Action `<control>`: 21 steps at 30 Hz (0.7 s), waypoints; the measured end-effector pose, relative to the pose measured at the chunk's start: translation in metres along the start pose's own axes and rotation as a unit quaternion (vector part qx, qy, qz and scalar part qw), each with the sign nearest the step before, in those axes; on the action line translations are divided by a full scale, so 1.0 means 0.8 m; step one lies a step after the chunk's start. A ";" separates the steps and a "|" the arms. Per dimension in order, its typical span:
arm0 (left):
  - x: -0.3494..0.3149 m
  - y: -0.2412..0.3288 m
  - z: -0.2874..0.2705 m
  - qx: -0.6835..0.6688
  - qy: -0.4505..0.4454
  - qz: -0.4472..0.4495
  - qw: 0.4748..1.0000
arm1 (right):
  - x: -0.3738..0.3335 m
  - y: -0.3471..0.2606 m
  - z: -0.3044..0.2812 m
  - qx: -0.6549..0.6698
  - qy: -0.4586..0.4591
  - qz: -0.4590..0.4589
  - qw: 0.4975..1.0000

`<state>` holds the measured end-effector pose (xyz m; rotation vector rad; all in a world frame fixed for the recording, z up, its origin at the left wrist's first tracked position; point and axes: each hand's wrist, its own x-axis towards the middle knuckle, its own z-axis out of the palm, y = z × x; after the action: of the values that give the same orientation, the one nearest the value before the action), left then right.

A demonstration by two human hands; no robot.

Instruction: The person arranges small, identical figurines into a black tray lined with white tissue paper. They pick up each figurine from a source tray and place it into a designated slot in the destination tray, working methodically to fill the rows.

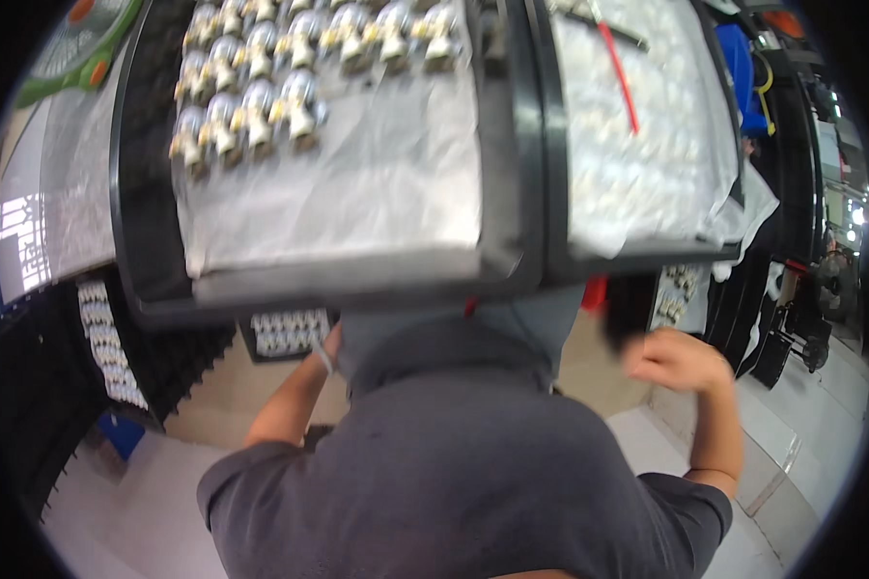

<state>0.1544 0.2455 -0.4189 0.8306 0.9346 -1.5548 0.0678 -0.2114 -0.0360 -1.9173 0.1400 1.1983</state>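
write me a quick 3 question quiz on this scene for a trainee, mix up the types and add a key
1. True or false: the small metallic parts cover the whole white sheet in the left tray.

2. Which lies on the right tray?
A) a green bottle
B) a thin red stick
C) a white mug

3. Which of the person's hands is mostly hidden?

Key
1. False; the near part of the sheet is bare.
2. B
3. The left hand; the right hand shows more fully, though blurred.
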 end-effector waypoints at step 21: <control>0.002 0.068 0.102 0.336 0.154 0.162 0.915 | -0.001 -0.090 -0.153 -0.180 0.020 -0.074 0.981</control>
<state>0.2049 0.1663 -0.3914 1.6684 0.4191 -1.4755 0.1869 -0.2525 0.0299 -2.2209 -0.2109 1.1430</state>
